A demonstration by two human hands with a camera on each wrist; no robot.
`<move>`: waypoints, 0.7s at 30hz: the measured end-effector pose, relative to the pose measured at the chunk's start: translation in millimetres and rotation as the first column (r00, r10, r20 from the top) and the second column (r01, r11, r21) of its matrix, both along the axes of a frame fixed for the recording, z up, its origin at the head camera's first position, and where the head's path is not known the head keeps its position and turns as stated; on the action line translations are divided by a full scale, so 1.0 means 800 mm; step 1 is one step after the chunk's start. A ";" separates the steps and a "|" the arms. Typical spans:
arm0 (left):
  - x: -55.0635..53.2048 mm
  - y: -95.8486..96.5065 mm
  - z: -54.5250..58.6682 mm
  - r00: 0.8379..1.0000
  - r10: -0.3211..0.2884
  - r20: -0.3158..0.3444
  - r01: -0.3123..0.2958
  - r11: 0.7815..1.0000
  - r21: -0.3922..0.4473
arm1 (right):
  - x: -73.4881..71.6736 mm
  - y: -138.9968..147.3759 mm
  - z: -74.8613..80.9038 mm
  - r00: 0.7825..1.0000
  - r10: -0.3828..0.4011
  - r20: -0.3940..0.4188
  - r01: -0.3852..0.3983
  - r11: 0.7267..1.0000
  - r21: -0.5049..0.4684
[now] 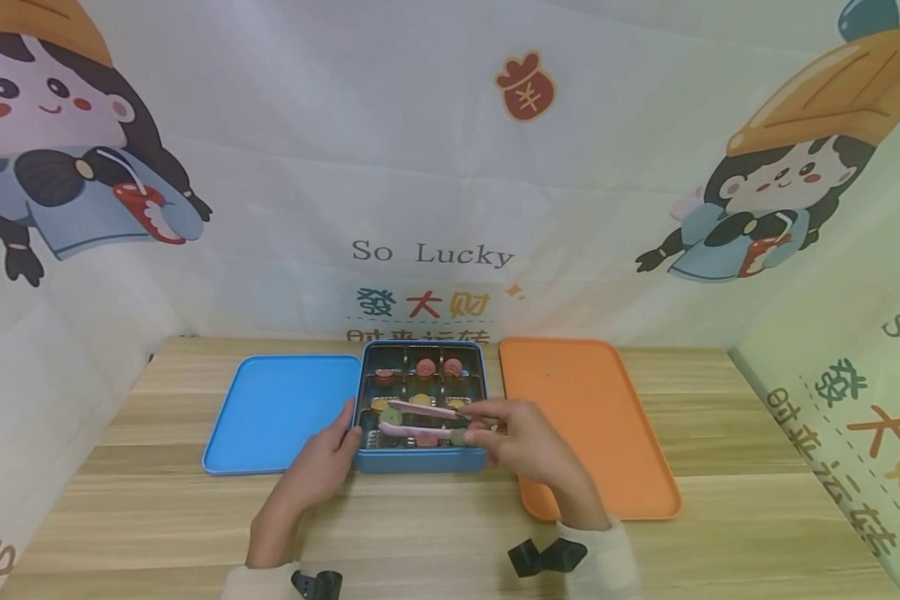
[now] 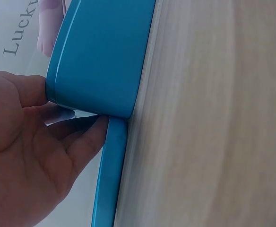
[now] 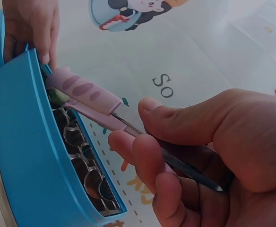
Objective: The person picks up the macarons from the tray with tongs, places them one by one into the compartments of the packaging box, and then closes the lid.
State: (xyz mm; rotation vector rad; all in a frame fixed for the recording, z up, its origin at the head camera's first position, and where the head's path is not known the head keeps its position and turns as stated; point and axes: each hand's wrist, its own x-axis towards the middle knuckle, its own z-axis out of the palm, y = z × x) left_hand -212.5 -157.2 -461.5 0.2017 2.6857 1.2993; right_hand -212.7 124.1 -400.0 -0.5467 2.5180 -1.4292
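Observation:
A blue tin box point(image 1: 420, 462) with a divided clear insert stands at the middle of the table. My left hand point(image 1: 317, 465) holds it by the left side, thumb at the rim and fingers along the wall. In my right hand point(image 1: 528, 442) is a pair of pink tongs point(image 3: 88, 90) with paw-like ends, gripped near the metal hinge end. The tongs reach over the box from the right, and a round green piece point(image 1: 392, 416) shows between their tips. Pink pieces point(image 1: 426, 367) and yellow pieces point(image 1: 421, 400) sit in other compartments.
To the left of the box lies a flat blue lid or tray point(image 1: 285, 408), its edge close against the box. An orange tray point(image 1: 577, 392) lies on the right, partly under the right forearm. A printed cloth point(image 1: 435, 183) hangs behind the wooden table point(image 1: 405, 533).

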 end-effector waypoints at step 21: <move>0.002 0.001 0.002 1.000 -0.004 -0.011 0.004 1.000 0.010 | 0.002 0.000 0.001 1.000 -0.015 0.010 0.015 1.000 0.027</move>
